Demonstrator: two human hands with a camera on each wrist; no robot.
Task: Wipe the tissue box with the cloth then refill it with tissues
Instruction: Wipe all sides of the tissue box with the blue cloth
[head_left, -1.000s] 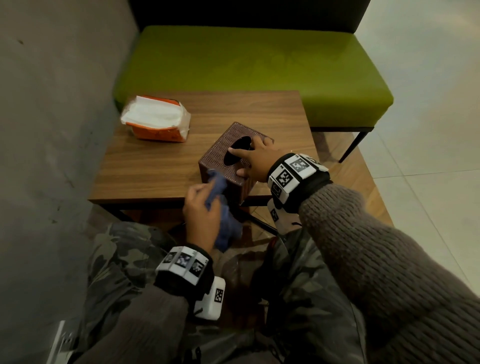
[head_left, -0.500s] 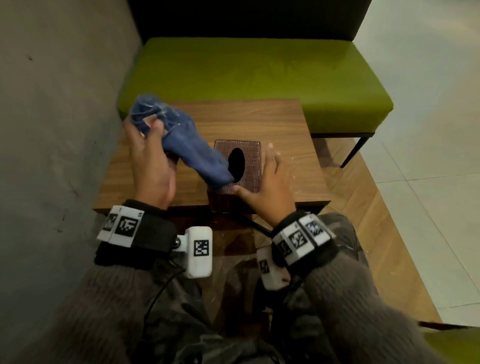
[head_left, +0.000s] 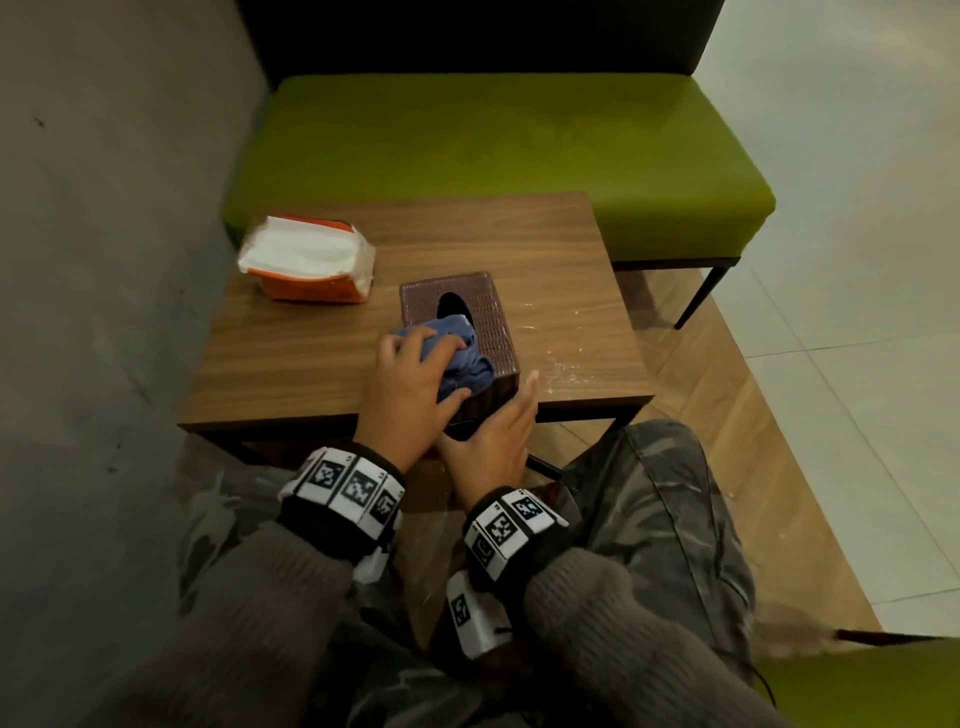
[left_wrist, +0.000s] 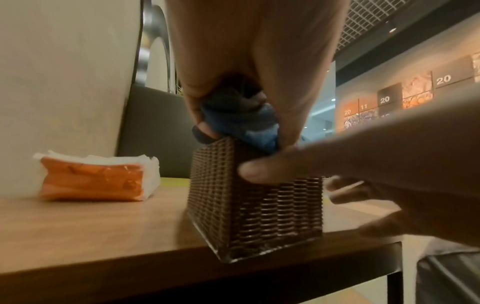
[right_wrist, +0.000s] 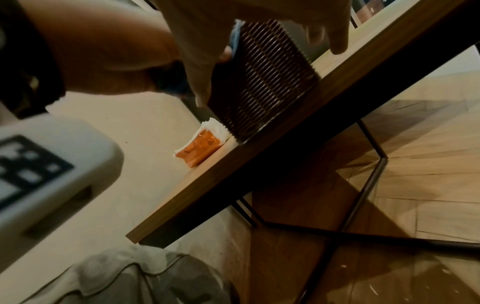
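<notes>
A brown woven tissue box (head_left: 488, 312) with a dark oval slot stands upright near the front edge of the wooden table (head_left: 291, 358). My left hand (head_left: 415, 374) grips a bunched blue cloth (head_left: 467, 364) and presses it on the box's top, near side. In the left wrist view the cloth (left_wrist: 249, 123) sits pinched between thumb and fingers at the box's top edge. My right hand (head_left: 493, 421) holds the box's near right corner, thumb (left_wrist: 259, 170) on the near face, fingers along the right side. An orange pack of white tissues (head_left: 311, 265) lies at the table's back left.
A green bench seat (head_left: 493, 145) runs behind the table, and a grey wall (head_left: 104, 260) closes the left side. White specks (head_left: 561, 358) lie on the table right of the box. My knees are just below the table's front edge.
My left hand came down from the raised position at the left and set the cloth on the box's top. The box, tilted a second ago, stands upright. My right hand stays at its near side.
</notes>
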